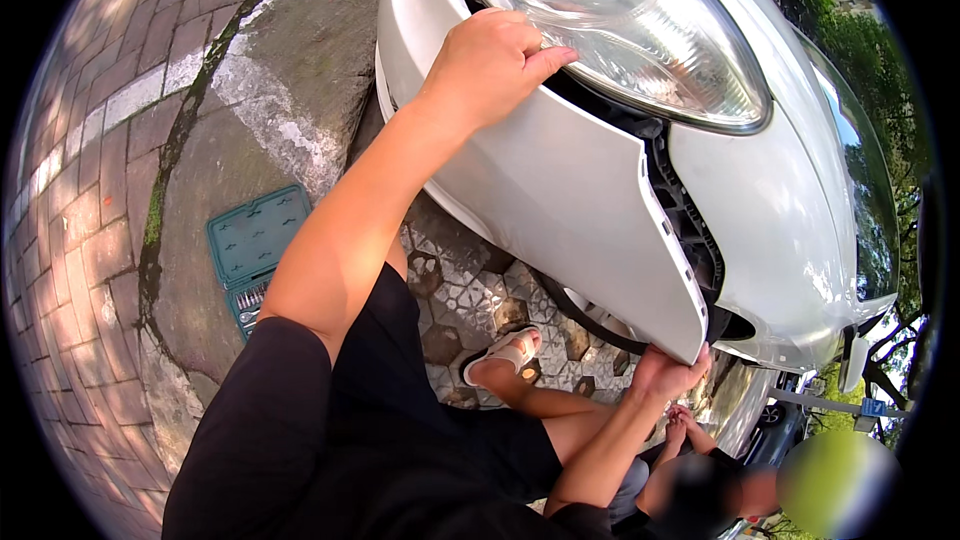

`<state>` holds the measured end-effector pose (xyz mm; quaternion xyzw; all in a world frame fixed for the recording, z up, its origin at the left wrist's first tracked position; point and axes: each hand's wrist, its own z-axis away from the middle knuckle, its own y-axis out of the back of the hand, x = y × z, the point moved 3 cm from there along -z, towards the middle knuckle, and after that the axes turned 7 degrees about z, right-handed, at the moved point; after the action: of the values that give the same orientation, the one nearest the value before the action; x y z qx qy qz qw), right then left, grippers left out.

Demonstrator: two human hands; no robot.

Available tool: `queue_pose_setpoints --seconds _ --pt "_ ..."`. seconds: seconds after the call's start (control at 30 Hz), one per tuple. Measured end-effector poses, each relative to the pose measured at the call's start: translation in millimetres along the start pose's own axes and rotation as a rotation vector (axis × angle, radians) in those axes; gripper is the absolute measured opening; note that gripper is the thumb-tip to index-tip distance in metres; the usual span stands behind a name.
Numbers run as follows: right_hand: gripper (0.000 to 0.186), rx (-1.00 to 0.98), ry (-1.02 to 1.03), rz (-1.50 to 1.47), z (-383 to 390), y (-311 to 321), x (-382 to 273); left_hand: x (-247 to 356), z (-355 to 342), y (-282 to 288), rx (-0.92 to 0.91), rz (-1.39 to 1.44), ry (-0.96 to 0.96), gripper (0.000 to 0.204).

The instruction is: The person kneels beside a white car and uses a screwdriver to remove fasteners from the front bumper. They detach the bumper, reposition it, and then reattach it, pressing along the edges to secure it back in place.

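A white car's front bumper [560, 180] stands partly off the body, with a dark gap along its upper edge. My left hand [490, 65] is closed over that edge just below the headlight [640, 30], thumb on the outside and fingertips hidden in the gap. Down at the bumper's pointed side corner, my right hand [668, 372] grips the tip, some fingers out of sight behind it. Black mounting parts [685, 215] show between bumper and fender [760, 210].
On the concrete at left lies an opened teal tool case [262, 235] with small bits and a ratchet inside. Another person's hands [680, 427] are close together at the lower right. The car's tire [590, 325] shows under the bumper, above patterned paving [440, 340].
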<state>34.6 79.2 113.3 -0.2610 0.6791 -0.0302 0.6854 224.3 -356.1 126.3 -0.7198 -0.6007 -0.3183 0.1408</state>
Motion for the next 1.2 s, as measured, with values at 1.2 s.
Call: queue_pose_setpoints --seconds 1.2 --pt "0.047 -0.260 -0.248 -0.035 -51 8 11 4 -9 11 -0.200 0.007 0.224 0.059"
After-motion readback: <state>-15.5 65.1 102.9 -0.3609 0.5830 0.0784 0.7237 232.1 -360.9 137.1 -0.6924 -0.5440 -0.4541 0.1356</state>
